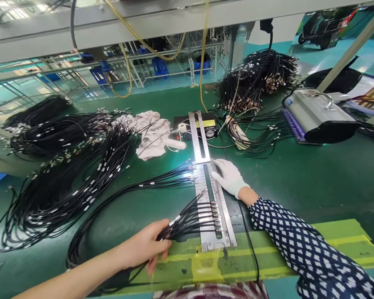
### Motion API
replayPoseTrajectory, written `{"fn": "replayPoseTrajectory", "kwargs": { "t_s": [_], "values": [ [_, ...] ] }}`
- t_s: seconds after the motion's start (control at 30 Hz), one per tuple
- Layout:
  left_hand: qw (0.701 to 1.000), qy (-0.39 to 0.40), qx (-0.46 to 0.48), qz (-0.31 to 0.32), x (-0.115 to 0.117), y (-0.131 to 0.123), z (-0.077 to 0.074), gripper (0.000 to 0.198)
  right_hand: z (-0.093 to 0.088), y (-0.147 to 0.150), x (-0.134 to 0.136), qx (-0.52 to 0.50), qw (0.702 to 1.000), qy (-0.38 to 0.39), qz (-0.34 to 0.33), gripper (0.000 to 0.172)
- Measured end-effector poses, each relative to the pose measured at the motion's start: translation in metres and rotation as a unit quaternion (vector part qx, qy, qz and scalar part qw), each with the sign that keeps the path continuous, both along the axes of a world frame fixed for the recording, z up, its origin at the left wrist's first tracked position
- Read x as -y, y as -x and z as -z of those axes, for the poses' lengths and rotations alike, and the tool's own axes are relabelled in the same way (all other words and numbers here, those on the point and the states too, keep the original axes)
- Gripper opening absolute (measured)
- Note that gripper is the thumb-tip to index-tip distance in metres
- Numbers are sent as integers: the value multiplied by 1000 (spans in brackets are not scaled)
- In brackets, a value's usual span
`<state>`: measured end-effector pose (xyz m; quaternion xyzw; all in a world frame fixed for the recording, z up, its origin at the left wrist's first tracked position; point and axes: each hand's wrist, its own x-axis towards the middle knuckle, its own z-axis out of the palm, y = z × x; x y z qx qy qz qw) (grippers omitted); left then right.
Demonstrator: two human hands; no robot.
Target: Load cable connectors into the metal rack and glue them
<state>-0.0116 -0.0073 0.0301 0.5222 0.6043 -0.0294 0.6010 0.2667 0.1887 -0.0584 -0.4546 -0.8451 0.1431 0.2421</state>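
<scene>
My bare left hand [149, 245] is closed round a bunch of black cables [190, 214] with metal connector tips. Several of these tips sit in the slots of a long slotted metal fixture [208, 241], while a few cables angle up loosely across it. My right hand [227, 176], in a white glove, rests at the fixture's right edge with its fingers stretched toward the metal bar; the fingertips are partly hidden. Farther up the fixture, more black cables [162, 180] reach its left side, where a bright white light glows.
Large cable bundles [90, 187] lie at left, with another pile [258, 79] at the back right. A crumpled cloth [151, 133] lies near a black box [210, 128] behind the fixture. A silver lamp unit [319, 114] with purple light stands at right. Green-yellow taped sheeting [268, 253] covers the front edge.
</scene>
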Motion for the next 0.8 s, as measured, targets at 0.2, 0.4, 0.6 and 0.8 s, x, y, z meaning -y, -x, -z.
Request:
{"fn": "replayPoseTrajectory", "kwargs": {
  "t_s": [0.2, 0.4, 0.6, 0.8],
  "values": [
    [999, -2, 35, -22, -18, -12, -30, 46, -1, 0, 0, 5, 1000, -2, 3, 49],
    [981, -146, -100, 74, -34, 12, -1, 42, -1, 1, 0, 6, 1000, -2, 2, 49],
    [972, -212, -96, 36, -49, 72, 7, 51, -1, 0, 0, 2, 1000, 6, 5, 50],
    [837, -407, -341, 133, -85, 56, 22, 77, -1, 0, -1, -8, 1000, 13, -1, 51]
  ]
}}
